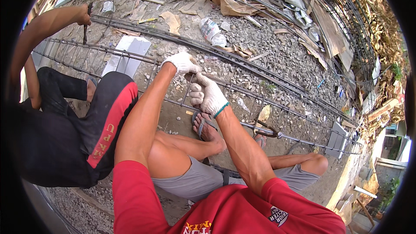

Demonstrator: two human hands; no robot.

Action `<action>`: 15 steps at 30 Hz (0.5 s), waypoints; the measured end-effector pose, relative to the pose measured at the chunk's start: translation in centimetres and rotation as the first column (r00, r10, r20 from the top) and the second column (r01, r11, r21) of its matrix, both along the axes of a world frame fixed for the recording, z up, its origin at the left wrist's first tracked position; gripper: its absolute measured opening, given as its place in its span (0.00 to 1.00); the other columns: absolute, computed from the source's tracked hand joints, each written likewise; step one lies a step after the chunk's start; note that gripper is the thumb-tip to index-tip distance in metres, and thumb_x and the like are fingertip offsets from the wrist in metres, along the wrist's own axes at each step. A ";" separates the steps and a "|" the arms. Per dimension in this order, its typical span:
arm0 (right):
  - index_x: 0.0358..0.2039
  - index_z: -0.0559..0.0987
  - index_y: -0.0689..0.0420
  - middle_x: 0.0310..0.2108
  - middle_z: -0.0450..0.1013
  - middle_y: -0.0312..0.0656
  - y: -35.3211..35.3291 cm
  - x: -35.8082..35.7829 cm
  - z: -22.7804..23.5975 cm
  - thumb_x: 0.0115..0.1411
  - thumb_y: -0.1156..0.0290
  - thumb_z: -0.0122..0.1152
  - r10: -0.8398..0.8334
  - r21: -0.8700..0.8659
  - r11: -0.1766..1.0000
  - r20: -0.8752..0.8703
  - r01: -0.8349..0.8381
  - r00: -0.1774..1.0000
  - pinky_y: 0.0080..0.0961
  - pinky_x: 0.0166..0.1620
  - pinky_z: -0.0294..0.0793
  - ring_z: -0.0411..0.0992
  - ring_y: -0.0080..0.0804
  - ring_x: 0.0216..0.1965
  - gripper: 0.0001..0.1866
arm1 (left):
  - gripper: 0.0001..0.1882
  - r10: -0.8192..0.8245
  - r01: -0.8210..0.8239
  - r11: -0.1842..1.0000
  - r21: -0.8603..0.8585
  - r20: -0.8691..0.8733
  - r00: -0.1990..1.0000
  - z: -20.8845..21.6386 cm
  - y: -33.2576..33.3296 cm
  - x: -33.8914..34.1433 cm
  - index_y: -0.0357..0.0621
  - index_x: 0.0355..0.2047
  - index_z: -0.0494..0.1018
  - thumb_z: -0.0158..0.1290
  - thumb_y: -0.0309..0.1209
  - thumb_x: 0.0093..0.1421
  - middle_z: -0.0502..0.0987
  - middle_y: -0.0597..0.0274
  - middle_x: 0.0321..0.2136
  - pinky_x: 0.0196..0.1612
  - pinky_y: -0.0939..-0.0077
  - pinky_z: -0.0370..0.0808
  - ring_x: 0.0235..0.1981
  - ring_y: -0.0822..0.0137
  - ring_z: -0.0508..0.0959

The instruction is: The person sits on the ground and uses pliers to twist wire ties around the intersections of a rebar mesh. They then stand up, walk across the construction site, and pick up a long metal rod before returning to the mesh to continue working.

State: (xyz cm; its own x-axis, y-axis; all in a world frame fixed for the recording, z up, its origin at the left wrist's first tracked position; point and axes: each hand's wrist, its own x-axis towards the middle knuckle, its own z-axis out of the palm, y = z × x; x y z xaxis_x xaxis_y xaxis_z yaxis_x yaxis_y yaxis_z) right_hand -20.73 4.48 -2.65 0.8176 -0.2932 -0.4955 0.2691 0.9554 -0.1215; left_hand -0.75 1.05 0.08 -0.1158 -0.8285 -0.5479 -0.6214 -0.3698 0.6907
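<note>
Head view: rebar cage (303, 141) slants down rightward; left hand (181, 63) and right hand (209, 94) meet at its far side. Fingers curl inward; I cannot tell what they grasp.

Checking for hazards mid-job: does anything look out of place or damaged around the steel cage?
Yes, loose litter: crumpled clear plastic and torn brown paper lie on the ground beyond the steel cage, looking like waste among the gravel. The cage itself shows no obvious damage.
</note>
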 end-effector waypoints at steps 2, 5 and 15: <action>0.45 0.75 0.52 0.21 0.62 0.28 0.0 0.1 0.3 0.76 0.53 0.44 0.013 -0.005 1.000 0.005 -0.013 1.000 0.17 0.17 0.53 0.55 0.17 0.16 0.17 | 0.21 -0.004 0.004 0.999 0.038 -0.005 1.000 -0.1 0.0 0.1 0.37 0.43 0.84 0.63 0.42 0.58 0.86 0.58 0.34 0.40 0.70 0.78 0.32 0.70 0.82; 0.45 0.75 0.52 0.21 0.63 0.28 0.2 0.7 1.0 0.76 0.53 0.43 0.037 -0.016 0.999 0.016 -0.037 0.999 0.17 0.17 0.54 0.55 0.17 0.17 0.18 | 0.21 0.009 -0.004 0.995 -0.105 0.042 0.999 -1.1 0.4 0.8 0.39 0.38 0.85 0.64 0.45 0.55 0.85 0.55 0.31 0.38 0.68 0.79 0.29 0.68 0.82; 0.39 0.74 0.47 0.21 0.64 0.27 0.5 0.9 0.8 0.75 0.51 0.46 0.003 -0.074 0.997 -0.117 -0.011 0.993 0.19 0.21 0.57 0.58 0.19 0.18 0.15 | 0.25 -0.024 0.032 0.995 -0.096 0.092 0.996 -0.2 0.3 0.3 0.41 0.41 0.85 0.63 0.50 0.55 0.86 0.53 0.36 0.44 0.66 0.79 0.36 0.61 0.84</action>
State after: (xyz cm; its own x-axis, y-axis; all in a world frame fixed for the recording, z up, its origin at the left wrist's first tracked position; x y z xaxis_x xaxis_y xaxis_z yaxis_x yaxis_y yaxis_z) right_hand -19.79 5.00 -1.84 0.7573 -0.3275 -0.5650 0.2421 0.9443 -0.2228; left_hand -0.44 1.31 -0.13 -0.0935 -0.8754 -0.4742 -0.6921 -0.2853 0.6630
